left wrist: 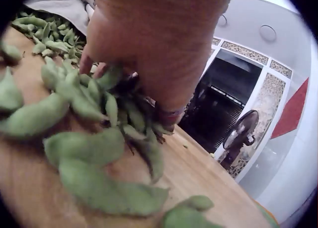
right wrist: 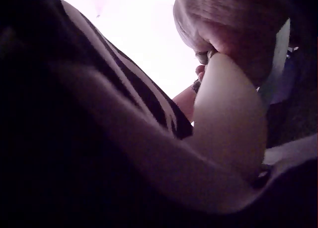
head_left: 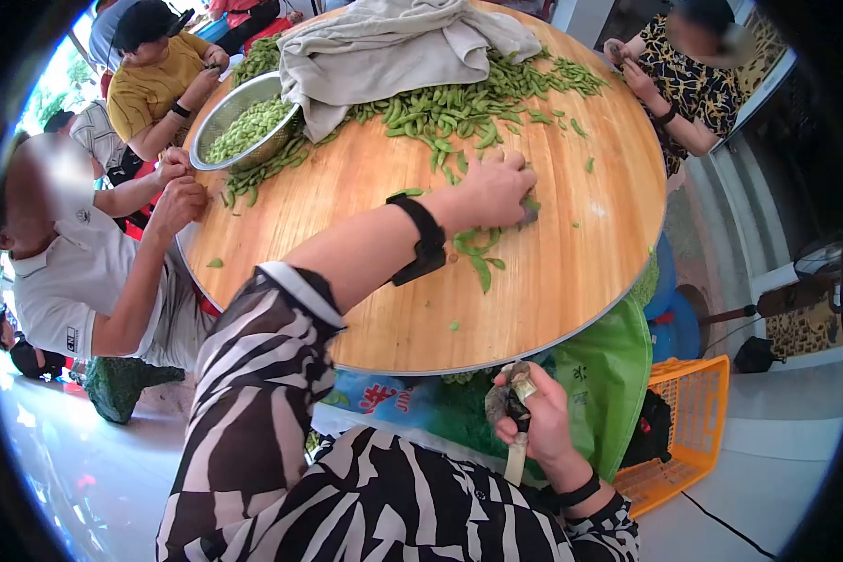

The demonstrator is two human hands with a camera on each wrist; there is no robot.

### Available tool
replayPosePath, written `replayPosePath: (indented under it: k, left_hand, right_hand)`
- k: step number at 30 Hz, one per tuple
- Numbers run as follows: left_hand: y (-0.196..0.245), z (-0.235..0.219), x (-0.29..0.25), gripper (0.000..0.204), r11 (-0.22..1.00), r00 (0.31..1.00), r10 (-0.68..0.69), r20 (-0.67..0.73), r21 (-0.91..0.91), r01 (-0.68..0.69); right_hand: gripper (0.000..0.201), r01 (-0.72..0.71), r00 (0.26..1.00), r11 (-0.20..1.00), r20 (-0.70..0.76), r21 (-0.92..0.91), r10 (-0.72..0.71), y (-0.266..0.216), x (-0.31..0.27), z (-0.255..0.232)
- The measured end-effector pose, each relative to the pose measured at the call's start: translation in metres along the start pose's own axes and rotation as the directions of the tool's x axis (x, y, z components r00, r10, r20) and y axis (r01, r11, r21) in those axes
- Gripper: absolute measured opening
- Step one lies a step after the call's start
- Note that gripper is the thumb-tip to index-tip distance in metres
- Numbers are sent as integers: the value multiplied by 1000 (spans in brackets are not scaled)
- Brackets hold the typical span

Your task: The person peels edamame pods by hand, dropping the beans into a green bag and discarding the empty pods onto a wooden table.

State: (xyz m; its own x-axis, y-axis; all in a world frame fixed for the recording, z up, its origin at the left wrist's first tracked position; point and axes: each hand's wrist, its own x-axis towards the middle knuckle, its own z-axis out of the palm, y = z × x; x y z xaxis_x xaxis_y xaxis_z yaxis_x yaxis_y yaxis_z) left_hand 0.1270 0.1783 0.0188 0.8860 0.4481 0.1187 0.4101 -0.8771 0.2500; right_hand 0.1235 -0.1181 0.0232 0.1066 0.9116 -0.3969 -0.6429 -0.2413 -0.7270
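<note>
On the round wooden table [head_left: 384,309], the left hand [head_left: 496,192] is curled down over green pods [head_left: 482,267]. The left wrist view shows that hand [left wrist: 144,54] with its fingers bent round a clump of pods [left wrist: 124,108]; the fingertips are mostly hidden. Below the table edge, near the body, the right hand [head_left: 539,417] grips a pale and black object [head_left: 516,459], its pale end pointing down. Dark material covers some of the right fingertips. The right wrist view is dark, with the pale object [right wrist: 228,113] below the right hand [right wrist: 228,24].
A grey cloth [head_left: 384,66] lies across a big heap of pods [head_left: 459,108]. Left of it stands a metal colander [head_left: 199,150] of shelled beans. Several people are around the table. A green bag [head_left: 618,384] and an orange crate [head_left: 702,431] are at the lower right.
</note>
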Motion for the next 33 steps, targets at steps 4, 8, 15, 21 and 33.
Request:
replayPosePath:
  k: [4,8,15,21,33]
  left_hand:
    - [2,-7,-45,30,984,987,151,49,-104,-146]
    - [0,-36,-91,26,982,973,184,140,-68,-176]
    - [23,-49,-167,16,939,955,220,199,-307,-152]
    - [40,-8,-198,19,924,963,257,-77,-271,-269]
    - [56,-1,-171,25,878,997,72,-34,-472,-80]
  right_hand:
    - [21,-31,1000,999,-3,-30,31,0,5,1]
    - [22,-42,999,997,16,-68,44,2,6,4]
    - [25,-57,998,998,24,-7,57,5,8,8]
    - [25,-40,998,996,49,-74,43,6,5,10]
    - [32,103,993,989,-61,109,-97,4,-1,4]
